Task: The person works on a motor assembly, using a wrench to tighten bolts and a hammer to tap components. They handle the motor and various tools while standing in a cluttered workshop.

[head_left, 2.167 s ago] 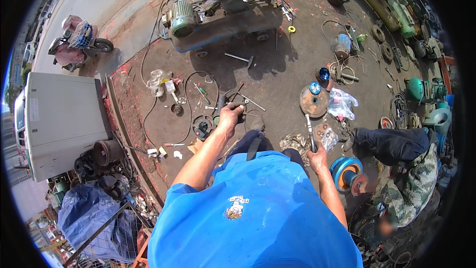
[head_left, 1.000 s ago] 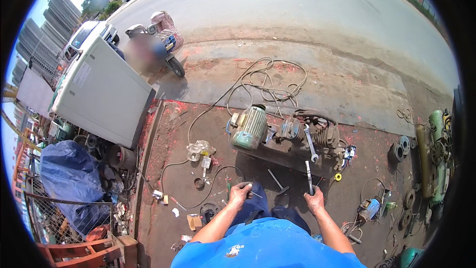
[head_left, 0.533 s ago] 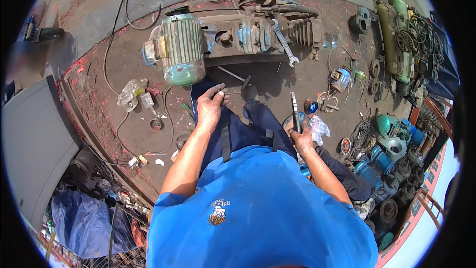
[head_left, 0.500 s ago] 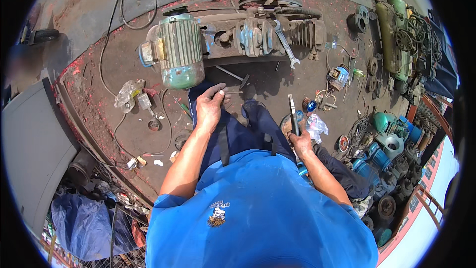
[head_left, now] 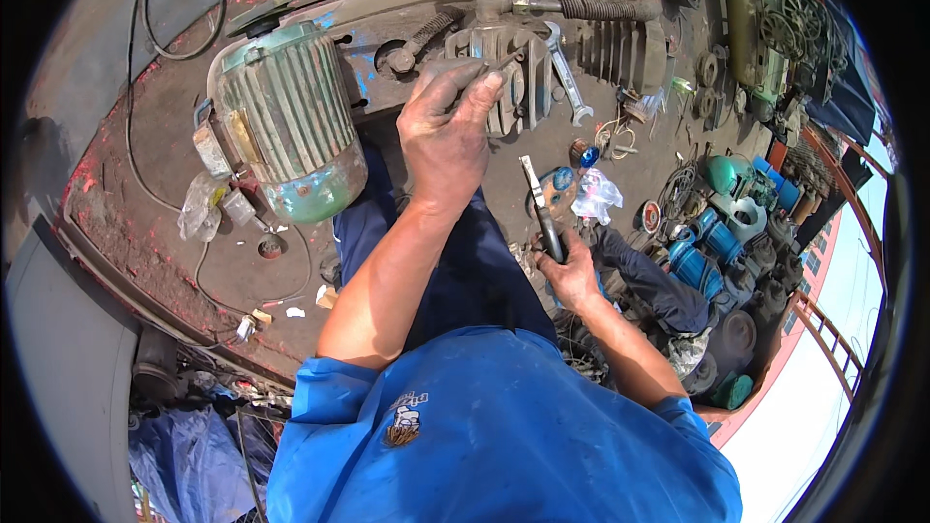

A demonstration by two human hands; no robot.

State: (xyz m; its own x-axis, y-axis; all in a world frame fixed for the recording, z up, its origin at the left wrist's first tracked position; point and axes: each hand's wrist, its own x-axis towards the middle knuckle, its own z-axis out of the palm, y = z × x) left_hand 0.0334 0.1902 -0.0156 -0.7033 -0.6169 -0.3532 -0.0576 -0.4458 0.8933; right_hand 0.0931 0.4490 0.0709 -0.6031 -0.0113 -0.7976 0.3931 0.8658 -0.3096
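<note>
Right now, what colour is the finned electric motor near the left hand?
Pale, worn green with rusty patches: the motor, in the head view.

Your left hand (head_left: 448, 131) is smeared dark grey with grease, and so is your right hand (head_left: 572, 276), which grips a tool (head_left: 542, 213) with a black handle and a bright silver blade. Left of your left hand, the motor (head_left: 281, 126) shows worn pale green paint, ribbed, with rust-brown patches. Beyond your left hand, the engine block (head_left: 504, 82) is dull grey metal with flecks of blue, and a silver wrench (head_left: 567, 87) lies just right of it. The floor (head_left: 145, 184) left of the motor is dark brown, speckled red. Your shirt (head_left: 484, 436) is bright blue, your trousers (head_left: 475, 261) navy.
</note>
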